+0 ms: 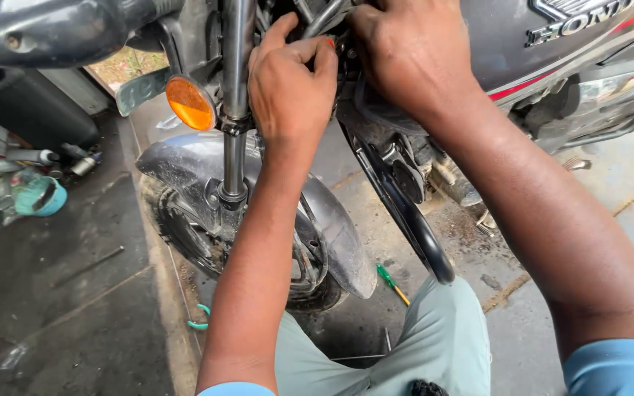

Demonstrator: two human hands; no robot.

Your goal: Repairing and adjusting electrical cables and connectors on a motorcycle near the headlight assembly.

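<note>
Both my hands reach into the front of a dark grey motorcycle [566, 44], behind the steering head. My left hand [291, 84] curls beside the chrome fork tube [236, 88], its fingertips pinching a small part that is hidden among cables. Just to its right, my right hand [409, 51] has its fingers tucked into the same spot against the frame; what they grip is out of sight. An orange round reflector [190, 103] sits left of the fork. Below are the grey front mudguard [332, 220] and the front tyre [177, 227].
A green-handled screwdriver [389, 281] lies on the concrete floor under the bike. A heap of bottles, cans and a teal container [38, 196] sits at the left. A thin rod [86, 267] lies on the dark floor. My grey-trousered knee [434, 337] is below.
</note>
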